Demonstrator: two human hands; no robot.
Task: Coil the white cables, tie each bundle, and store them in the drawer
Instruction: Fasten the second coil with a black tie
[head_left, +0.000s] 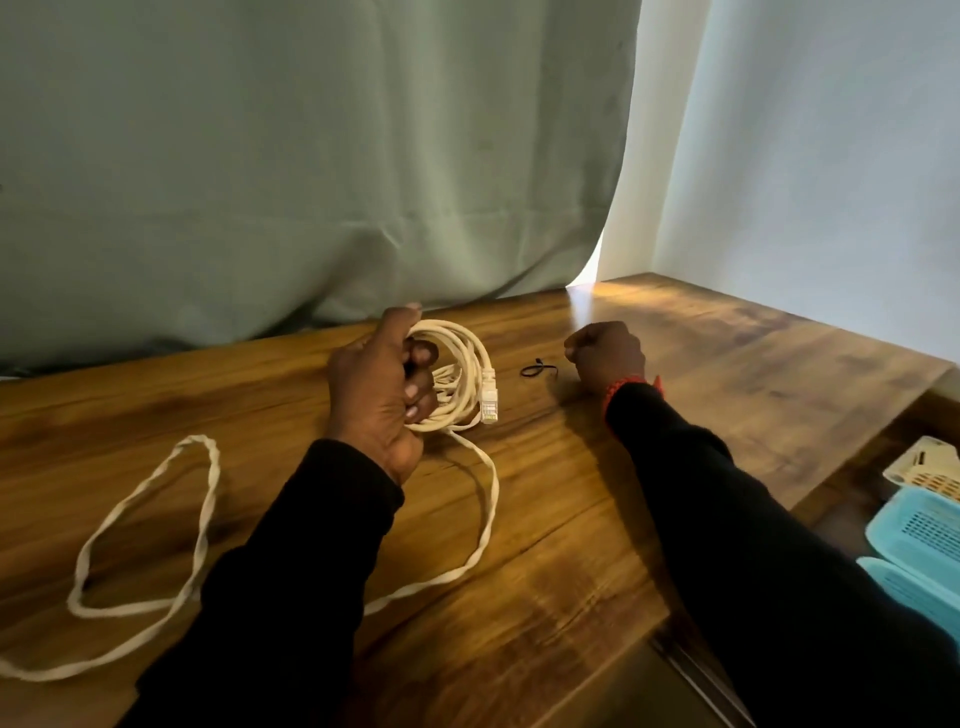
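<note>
My left hand (379, 387) grips a coil of flat white network cable (462, 364) just above the wooden table (571, 519). A clear plug (489, 399) hangs at the coil's right side. The loose rest of the cable (145, 519) trails in wide loops across the table to the lower left edge. A small black tie (537, 370) lies on the table between my hands. My right hand (608, 356) rests on the table to the tie's right, curled into a fist with nothing visible in it.
A green curtain (311, 182) hangs behind the table, with a white wall to the right. At the lower right, below the table edge, sit blue plastic baskets (914, 551) and a cream basket (924, 467). The drawer is not clearly visible.
</note>
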